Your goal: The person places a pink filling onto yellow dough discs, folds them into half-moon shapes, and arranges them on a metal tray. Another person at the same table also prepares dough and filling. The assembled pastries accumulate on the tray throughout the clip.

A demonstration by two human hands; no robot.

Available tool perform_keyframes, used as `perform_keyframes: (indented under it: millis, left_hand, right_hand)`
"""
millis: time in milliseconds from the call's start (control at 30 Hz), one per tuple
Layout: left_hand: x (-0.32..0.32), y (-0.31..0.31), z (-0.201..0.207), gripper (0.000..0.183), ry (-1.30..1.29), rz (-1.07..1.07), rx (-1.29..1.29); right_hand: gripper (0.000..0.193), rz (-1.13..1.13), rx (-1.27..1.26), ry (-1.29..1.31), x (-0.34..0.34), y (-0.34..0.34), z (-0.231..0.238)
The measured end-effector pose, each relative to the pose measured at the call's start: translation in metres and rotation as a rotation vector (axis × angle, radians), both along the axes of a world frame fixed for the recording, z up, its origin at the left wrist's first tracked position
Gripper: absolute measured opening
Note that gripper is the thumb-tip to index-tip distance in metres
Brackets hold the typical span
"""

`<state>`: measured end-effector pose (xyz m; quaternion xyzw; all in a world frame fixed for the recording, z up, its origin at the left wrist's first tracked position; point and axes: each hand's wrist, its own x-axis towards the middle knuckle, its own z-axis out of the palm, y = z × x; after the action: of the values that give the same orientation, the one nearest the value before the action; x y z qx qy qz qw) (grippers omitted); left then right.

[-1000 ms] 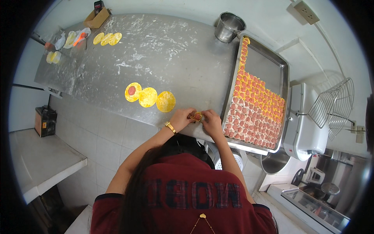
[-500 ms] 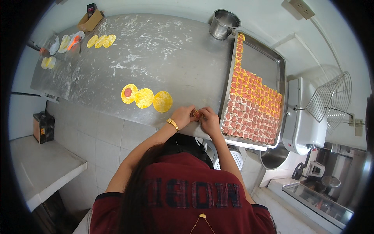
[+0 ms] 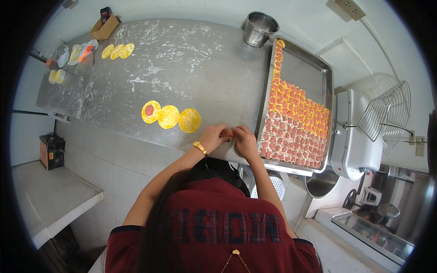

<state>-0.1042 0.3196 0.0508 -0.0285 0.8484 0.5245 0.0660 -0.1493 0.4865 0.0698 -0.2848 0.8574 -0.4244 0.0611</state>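
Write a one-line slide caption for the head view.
Left hand and right hand hold a small filled wrapper beside a metal tray of pink-filled pieces, three yellow wrappers lying to their left.

Wrappers (image 3: pixel 169 117) — yellow w/ whitish specks; filling (image 3: pixel 149 110) pinkish-red. Dumplings (image 3: pixel 298 125): pink centres, yellow or cream edges. Worktop (image 3: pixel 218 82) grey w/ wht streaks. Shirt (image 3: pixel 218 195) maroon — dk plaid letters (image 3: pixel 243 227). Watch (image 3: pixel 199 146) gold-col.

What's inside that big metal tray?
Inside the tray are rows of yellow bundles with pink middles and, at the front, pale bundles. Bare metal shows toward the back; the tray's bottom under the bundles is hidden.
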Motion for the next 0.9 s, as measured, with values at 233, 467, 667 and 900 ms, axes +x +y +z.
perform_keyframes:
  millis: [233,467,667,900]
  left_hand:
    - [-0.0006,0.0045,0.0055,0.023,-0.013,0.037,-0.054]
    - [0.0037,0.0021,0.0047,0.021,0.066,0.063,-0.015]
    - [0.0055,0.0051,0.0003,0.020,0.012,0.038,-0.069]
    - [0.0043,0.0049,-0.0032,0.022,0.092,0.030,-0.060]
  right_hand:
    - [0.033,0.002,0.074,-0.088,-0.0003,-0.0019,0.0008]
    - [0.035,0.025,0.086,0.013,-0.0035,0.0028,-0.0008]
    - [0.037,0.042,0.052,-0.008,-0.0035,-0.0016,0.0027]
    - [0.032,-0.005,0.146,-0.109,-0.0016,0.0017,0.0026]
